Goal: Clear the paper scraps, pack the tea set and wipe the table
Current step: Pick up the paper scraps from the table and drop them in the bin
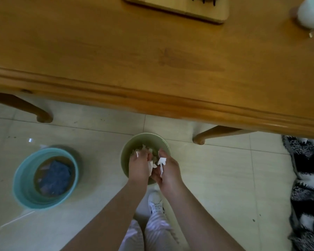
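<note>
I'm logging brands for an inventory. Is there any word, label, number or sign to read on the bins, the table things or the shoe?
None can be read.
Green round bin: no label shows.
Teal plastic basin: no label shows.
White sneaker: dark marks, too blurred to read.
Pale wooden tray and white jar: no text shows.

The table [116, 51] is honey-brown wood with darker streaks. The tray [179, 9] at its far edge is a lighter yellow wood. The jar [310, 13] at the far right corner is pale white-green. The floor [225, 169] has cream tiles. The bin [134, 142] is soft green, with white paper scraps [160, 163]. The bucket [25, 178] is light blue, with a darker blue cloth [56, 176] inside. The rug [308, 187] is black and white patches. The trousers [158, 230] have pale stripes, and the shoe [155, 201] is white.
</note>
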Demonstrator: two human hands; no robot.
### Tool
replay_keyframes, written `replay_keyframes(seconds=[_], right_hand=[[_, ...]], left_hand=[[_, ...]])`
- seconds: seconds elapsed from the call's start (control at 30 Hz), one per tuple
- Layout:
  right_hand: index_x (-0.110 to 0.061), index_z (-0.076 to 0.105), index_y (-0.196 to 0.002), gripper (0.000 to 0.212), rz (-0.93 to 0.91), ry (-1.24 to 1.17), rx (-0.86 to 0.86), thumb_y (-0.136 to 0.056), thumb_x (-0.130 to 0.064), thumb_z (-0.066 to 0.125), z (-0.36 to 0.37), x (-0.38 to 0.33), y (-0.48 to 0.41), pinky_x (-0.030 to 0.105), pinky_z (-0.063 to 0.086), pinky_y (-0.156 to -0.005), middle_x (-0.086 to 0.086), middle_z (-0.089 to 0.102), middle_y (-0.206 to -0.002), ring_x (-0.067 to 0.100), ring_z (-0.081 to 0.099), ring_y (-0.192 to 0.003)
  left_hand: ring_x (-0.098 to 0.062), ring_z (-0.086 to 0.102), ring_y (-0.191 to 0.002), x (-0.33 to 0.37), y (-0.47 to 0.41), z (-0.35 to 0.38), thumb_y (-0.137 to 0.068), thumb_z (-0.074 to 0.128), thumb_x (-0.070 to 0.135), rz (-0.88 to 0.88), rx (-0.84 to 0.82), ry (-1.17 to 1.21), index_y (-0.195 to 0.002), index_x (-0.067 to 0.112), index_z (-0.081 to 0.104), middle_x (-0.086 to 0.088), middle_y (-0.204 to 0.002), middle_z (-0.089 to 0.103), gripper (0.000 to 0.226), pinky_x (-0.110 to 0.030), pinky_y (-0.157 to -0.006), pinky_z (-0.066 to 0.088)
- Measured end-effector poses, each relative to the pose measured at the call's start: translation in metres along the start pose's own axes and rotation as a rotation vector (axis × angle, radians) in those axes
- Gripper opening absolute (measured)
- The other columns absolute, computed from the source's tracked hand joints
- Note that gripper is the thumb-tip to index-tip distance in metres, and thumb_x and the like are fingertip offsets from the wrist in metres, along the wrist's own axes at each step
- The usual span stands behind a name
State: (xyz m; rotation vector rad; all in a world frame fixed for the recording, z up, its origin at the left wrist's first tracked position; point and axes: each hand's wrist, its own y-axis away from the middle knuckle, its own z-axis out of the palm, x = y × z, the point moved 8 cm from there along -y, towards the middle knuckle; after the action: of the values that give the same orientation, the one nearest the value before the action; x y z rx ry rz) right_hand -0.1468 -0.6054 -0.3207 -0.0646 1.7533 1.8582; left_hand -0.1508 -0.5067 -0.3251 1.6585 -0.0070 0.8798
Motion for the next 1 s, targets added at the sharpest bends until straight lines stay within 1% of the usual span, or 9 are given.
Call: replay_keyframes(seconds=[0.1, 0.2, 0.3, 0.37, 0.47, 0.6, 0.73, 0.9, 1.0], right_hand=[[-0.015, 0.064, -0.081, 0.024, 0.111, -0.029, 0.071, -0.100, -0.023, 0.050, -0.007, 0.012, -0.031, 0.033, 0.056, -0.064, 0.008, 0.070, -0.069, 0.023, 0.067, -0.072], [-0.011, 0.057, -0.080, 0.030, 0.172, 0.044, 0.128, -0.101, -0.030, 0.046, -0.015, 0.019, -0.060, 0.021, 0.044, -0.043, 0.002, 0.057, -0.055, 0.011, 0.055, -0.049], [-0.008, 0.061, -0.108, 0.030, 0.152, 0.072, 0.177, -0.096, -0.034, 0.051, -0.020, 0.023, -0.076, 0.026, 0.048, -0.058, 0.009, 0.064, -0.099, 0.019, 0.061, -0.085], [-0.012, 0.058, -0.123, 0.035, 0.157, 0.062, 0.182, -0.095, -0.031, 0.052, -0.023, 0.025, -0.083, 0.025, 0.048, -0.055, 0.008, 0.059, -0.115, 0.021, 0.058, -0.087], [-0.010, 0.060, -0.115, 0.026, 0.167, 0.104, 0.193, -0.098, -0.024, 0.047, -0.028, 0.023, -0.090, 0.018, 0.039, -0.038, 0.009, 0.057, -0.095, 0.016, 0.048, -0.068], [-0.008, 0.055, -0.114, 0.033, 0.181, 0.089, 0.194, -0.099, -0.036, 0.046, -0.033, 0.024, -0.102, 0.029, 0.054, -0.047, 0.015, 0.062, -0.099, 0.027, 0.063, -0.084], [-0.009, 0.050, -0.123, 0.040, 0.183, 0.052, 0.153, -0.098, -0.040, 0.049, -0.033, 0.020, -0.101, 0.032, 0.057, -0.047, 0.021, 0.062, -0.110, 0.032, 0.065, -0.087], [-0.010, 0.044, -0.136, 0.050, 0.141, -0.012, 0.107, -0.097, -0.041, 0.051, -0.031, 0.014, -0.099, 0.039, 0.059, -0.070, 0.015, 0.055, -0.109, 0.031, 0.059, -0.103], [-0.010, 0.044, -0.136, 0.050, 0.132, 0.019, 0.053, -0.098, -0.041, 0.050, -0.026, 0.010, -0.085, 0.040, 0.057, -0.069, 0.016, 0.055, -0.115, 0.031, 0.056, -0.112]], left_hand=[[-0.021, 0.047, -0.059, -0.019, -0.026, 0.001, -0.093, 0.043, 0.011, -0.110, 0.027, -0.028, -0.070, 0.015, 0.054, -0.008, -0.065, 0.053, 0.026, -0.026, -0.056, 0.036], [-0.018, 0.039, -0.050, -0.037, -0.052, -0.003, -0.095, 0.045, 0.015, -0.214, 0.050, -0.011, -0.075, 0.012, 0.055, -0.009, -0.061, 0.048, 0.023, -0.024, -0.046, 0.027], [-0.013, 0.036, -0.048, -0.049, -0.070, -0.005, -0.097, 0.048, 0.024, -0.302, 0.050, 0.073, -0.081, 0.008, 0.053, -0.007, -0.058, 0.043, 0.023, -0.024, -0.044, 0.027], [-0.013, 0.042, -0.052, -0.054, -0.076, -0.006, -0.097, 0.052, 0.033, -0.339, 0.047, 0.136, -0.084, 0.009, 0.054, -0.008, -0.065, 0.049, 0.027, -0.024, -0.047, 0.033], [-0.019, 0.059, -0.076, -0.058, -0.084, 0.002, -0.094, 0.058, 0.035, -0.366, -0.051, 0.290, -0.098, 0.008, 0.059, -0.011, -0.087, 0.061, 0.027, -0.028, -0.065, 0.049], [-0.031, 0.059, -0.110, -0.062, -0.088, 0.008, -0.095, 0.053, 0.043, -0.395, -0.140, 0.332, -0.127, 0.009, 0.047, -0.018, -0.115, 0.060, 0.047, -0.041, -0.096, 0.048], [-0.030, 0.047, -0.128, -0.061, -0.080, 0.005, -0.096, 0.049, 0.044, -0.396, -0.108, 0.332, -0.146, 0.012, 0.032, -0.015, -0.145, 0.044, 0.062, -0.043, -0.104, 0.038], [-0.030, 0.045, -0.130, -0.058, -0.076, -0.005, -0.096, 0.052, 0.040, -0.345, -0.054, 0.309, -0.146, 0.013, 0.032, -0.014, -0.147, 0.041, 0.061, -0.044, -0.103, 0.040], [-0.029, 0.052, -0.119, -0.052, -0.067, -0.011, -0.095, 0.056, 0.036, -0.321, -0.056, 0.248, -0.143, 0.013, 0.037, -0.013, -0.139, 0.047, 0.056, -0.043, -0.090, 0.046]])
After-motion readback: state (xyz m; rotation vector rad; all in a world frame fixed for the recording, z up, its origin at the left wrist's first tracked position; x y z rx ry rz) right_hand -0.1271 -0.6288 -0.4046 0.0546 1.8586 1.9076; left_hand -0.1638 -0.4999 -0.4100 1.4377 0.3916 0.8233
